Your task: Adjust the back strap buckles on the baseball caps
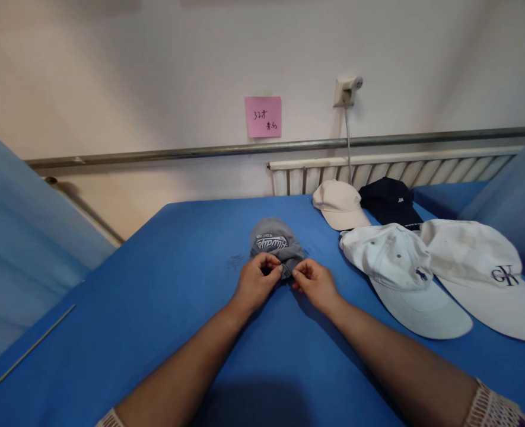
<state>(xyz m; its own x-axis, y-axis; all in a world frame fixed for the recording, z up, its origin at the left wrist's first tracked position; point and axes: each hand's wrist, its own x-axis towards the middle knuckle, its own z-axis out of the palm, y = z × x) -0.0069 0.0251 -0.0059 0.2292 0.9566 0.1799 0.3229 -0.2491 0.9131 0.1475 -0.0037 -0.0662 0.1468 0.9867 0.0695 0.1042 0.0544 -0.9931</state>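
Observation:
A grey baseball cap point(271, 232) with white lettering lies at the middle of the blue table point(168, 284), its brim pointing away from me. Both hands are at the cap's near edge, where the cloth is bunched. My left hand point(258, 281) pinches the cap's strap between thumb and forefinger. Just to the right, my right hand point(316, 283) is closed in a pinch on the strap's other side. The fingertips nearly meet, and the strap's fastening between them is too small to make out.
On the right lie a pale blue cap point(391, 255), a white cap point(471, 252), a cream cap point(337, 201) and a black cap point(389, 198). A thin stick point(35, 344) rests at the left. Behind the table run a metal rail point(177, 154) and a radiator point(391, 169); blue curtains point(26, 237) hang at the sides.

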